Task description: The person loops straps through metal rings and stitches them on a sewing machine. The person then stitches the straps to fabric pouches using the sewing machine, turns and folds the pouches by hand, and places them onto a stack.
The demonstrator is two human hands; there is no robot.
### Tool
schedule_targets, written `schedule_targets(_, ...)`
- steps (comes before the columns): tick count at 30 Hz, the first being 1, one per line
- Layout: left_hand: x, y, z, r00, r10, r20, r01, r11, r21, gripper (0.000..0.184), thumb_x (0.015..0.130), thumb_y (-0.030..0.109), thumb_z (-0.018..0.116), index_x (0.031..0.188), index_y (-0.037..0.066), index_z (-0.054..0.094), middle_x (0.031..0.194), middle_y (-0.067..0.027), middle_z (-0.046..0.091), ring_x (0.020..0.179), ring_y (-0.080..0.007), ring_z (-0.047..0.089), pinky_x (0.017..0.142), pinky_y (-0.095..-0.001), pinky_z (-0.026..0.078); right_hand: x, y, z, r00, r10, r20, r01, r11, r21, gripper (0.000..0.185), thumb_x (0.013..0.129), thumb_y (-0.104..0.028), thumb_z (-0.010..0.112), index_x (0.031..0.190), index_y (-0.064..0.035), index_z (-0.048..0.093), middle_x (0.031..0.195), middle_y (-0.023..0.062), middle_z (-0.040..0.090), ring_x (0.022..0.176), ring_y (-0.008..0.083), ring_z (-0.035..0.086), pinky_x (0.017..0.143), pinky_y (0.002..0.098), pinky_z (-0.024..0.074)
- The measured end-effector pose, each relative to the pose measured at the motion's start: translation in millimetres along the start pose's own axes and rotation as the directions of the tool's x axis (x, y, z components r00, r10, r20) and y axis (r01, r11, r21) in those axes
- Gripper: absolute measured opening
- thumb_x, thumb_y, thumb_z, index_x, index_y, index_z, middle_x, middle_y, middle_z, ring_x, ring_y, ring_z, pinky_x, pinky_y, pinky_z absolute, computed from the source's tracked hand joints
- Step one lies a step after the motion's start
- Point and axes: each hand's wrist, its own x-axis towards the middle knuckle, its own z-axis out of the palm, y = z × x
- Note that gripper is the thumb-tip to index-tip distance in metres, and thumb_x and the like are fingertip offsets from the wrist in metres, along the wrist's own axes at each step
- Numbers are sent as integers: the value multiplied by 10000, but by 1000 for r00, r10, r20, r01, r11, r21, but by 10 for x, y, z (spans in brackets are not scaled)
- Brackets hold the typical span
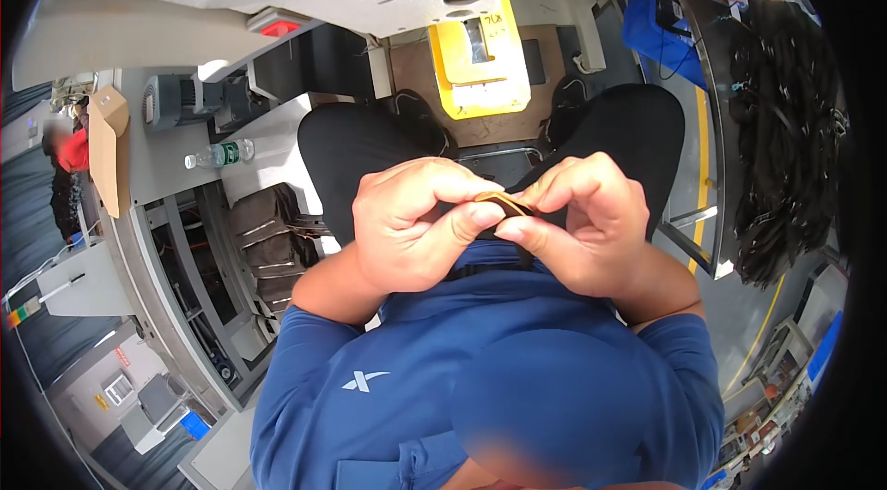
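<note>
Centre of frame: left hand [407,229] and right hand [596,229], grips pinched narrow, hold one small, tan-edged dark piece [504,205].

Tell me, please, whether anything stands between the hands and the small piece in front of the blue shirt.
Nothing visible stands in the way: the left hand and right hand both pinch the small piece directly.

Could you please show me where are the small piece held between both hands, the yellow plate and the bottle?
Small piece [505,204]: head view, middle of its visible part.
Yellow plate [480,73]: head view, its face below the opening.
Bottle [227,154]: head view, its green label.
</note>
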Motion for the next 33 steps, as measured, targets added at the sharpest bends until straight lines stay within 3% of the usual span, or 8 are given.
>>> schedule_targets(4,1,-28,-10,999,45,-17,-45,999,-28,131,889,35,798,973,-16,713,855,-140,746,733,-186,724,632,-276,550,119,-63,14,994,-95,46,99,993,-72,347,764,-142,924,979,-18,682,820,65,705,664,140,686,595,268,543)
schedule_targets(8,-28,-61,-14,999,21,-42,-29,982,-186,140,895,11,787,983,-25,684,862,-150,738,738,-183,713,639,-278,547,218,-119,-120,942,-33,333,88,985,-151,234,821,-199,857,862,-22,708,693,64,662,565,167,649,530,280,522)
schedule_targets(9,-37,-76,-31,999,22,-31,-27,979,-200,142,895,4,784,985,-26,679,863,-153,736,740,-185,711,642,-280,548,206,-105,-89,941,-83,327,134,982,-134,205,822,-181,837,793,-31,700,655,69,639,539,194,634,506,300,509)
schedule_targets(12,-49,-102,-46,999,24,-22,-29,965,-261,142,897,-9,776,988,-27,669,860,-156,730,741,-194,706,645,-284,548,216,-46,-45,921,-225,319,273,955,-114,198,810,-170,837,795,-31,696,663,70,640,540,216,633,500,316,504)
schedule_targets(19,-48,-138,-29,998,55,-22,-59,938,-343,151,903,-8,770,1006,-28,661,863,-164,724,764,-204,704,671,-302,554,204,-30,3,913,-306,270,345,933,-107,202,792,-151,837,790,-14,688,650,94,613,508,249,595,475,345,483)
schedule_targets(33,-58,-121,26,999,-33,25,41,838,-545,167,949,29,739,1033,-7,600,901,-151,682,790,-195,660,672,-305,543,185,12,62,841,-493,224,528,838,-139,199,814,-71,796,736,-21,619,610,85,558,471,239,547,442,351,449)
